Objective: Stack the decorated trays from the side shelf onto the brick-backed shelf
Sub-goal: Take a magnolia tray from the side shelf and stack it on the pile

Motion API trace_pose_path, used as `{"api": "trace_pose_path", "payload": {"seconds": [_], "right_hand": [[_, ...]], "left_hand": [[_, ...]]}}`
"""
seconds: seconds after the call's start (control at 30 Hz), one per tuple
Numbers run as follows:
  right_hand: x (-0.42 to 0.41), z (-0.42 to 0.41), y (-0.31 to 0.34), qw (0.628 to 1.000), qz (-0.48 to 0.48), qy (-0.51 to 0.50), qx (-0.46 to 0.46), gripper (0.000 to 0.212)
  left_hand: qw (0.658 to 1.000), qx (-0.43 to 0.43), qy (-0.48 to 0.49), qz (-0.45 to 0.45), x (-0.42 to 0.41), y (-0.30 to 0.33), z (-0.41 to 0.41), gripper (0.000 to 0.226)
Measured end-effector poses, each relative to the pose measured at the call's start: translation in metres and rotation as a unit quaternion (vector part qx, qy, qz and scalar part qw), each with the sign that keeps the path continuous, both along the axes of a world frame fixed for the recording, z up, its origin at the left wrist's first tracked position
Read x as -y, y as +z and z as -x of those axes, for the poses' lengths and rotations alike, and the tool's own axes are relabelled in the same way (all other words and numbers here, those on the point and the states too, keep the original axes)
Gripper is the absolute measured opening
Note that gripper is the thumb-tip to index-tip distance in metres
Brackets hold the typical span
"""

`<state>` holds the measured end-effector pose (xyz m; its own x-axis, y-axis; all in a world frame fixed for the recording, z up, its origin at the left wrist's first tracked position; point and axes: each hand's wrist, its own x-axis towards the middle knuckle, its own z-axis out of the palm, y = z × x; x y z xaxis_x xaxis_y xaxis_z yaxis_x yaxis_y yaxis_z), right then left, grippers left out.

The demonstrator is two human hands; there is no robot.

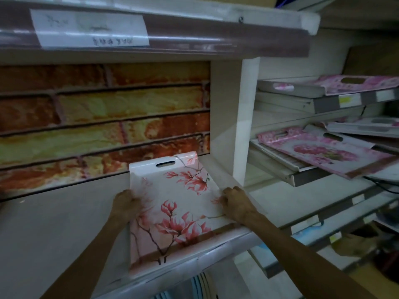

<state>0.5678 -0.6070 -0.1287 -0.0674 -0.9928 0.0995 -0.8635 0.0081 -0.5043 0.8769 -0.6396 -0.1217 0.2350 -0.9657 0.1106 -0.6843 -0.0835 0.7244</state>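
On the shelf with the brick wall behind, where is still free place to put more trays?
Bare shelf surface lies left of the magnolia tray, between the left hand and the brick backing. To the right, only a narrow strip remains between the right hand and the white divider post. The side shelves are crowded with pink trays.

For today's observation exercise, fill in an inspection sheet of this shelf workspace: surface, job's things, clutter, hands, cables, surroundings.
Surface: pale shelf with a brick-pattern back panel.
Job's things: magnolia tray lies flat on the shelf, near edge overhanging the front; pink floral trays wait on side shelves.
Clutter: nothing seen.
Hands: left hand and right hand each grip a side edge of the magnolia tray.
Cables: dark cable by the side shelves.
Surroundings: paper label on the shelf rail above.
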Motion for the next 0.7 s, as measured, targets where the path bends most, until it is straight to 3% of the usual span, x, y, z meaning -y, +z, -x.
{"api": "trace_pose_path", "payload": {"seconds": [0.13, 0.33, 0.5, 0.7], "right_hand": [[0.000, 0.007, 0.017, 0.998, 0.049, -0.005, 0.031, 0.037], [-0.007, 0.031, 0.049, 0.988, 0.148, -0.004, 0.048, 0.024], [-0.021, 0.056, 0.074, 0.975, 0.198, -0.028, 0.100, 0.013], [-0.041, 0.092, 0.086, 0.962, 0.246, -0.071, 0.099, 0.013]], "left_hand": [[0.998, 0.010, 0.000, 0.055, 0.003, 0.019, -0.001, 0.041], [0.969, -0.103, -0.102, 0.198, 0.003, 0.049, 0.035, 0.017], [0.947, -0.143, -0.211, 0.197, 0.002, 0.071, 0.070, 0.027], [0.912, -0.193, -0.295, 0.207, 0.001, 0.098, 0.122, 0.023]]}}
